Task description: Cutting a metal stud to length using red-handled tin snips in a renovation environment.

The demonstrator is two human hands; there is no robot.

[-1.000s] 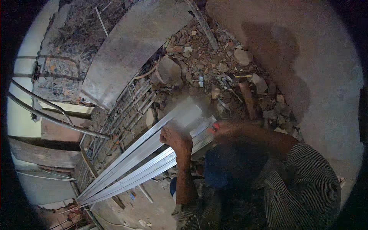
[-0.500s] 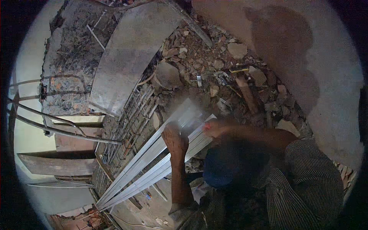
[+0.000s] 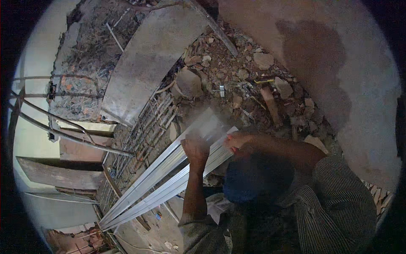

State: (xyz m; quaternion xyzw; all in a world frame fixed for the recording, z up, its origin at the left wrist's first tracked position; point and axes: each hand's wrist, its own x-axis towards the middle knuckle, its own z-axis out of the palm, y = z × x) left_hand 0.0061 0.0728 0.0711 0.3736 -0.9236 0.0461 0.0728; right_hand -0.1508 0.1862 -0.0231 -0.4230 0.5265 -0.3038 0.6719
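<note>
Long silvery metal channels [image 3: 148, 178] lie diagonally from the lower left to the middle, their near ends partly blurred. My left hand [image 3: 194, 150] is closed on the edge of the upper channels. My right hand [image 3: 237, 143] is closed round a small red-handled tool [image 3: 232, 149] at the right-hand channel ends; the tool's working end is hard to make out. My knee in blue cloth [image 3: 253, 182] is just below the right hand, and my striped sleeves come in from the lower edge.
Broken rubble [image 3: 228, 63] with a dark wooden piece [image 3: 270, 106] lies beyond the channels. A rebar cage [image 3: 144, 127], curved bars [image 3: 84, 137] and a grey concrete slab [image 3: 144, 59] are at left. A shadowed wall or surface [image 3: 363, 97] fills the right.
The view has shifted, so the surroundings and far channel ends appear further right than a second ago. My right hand has moved slightly left along the channel ends; both hands remain closed.
</note>
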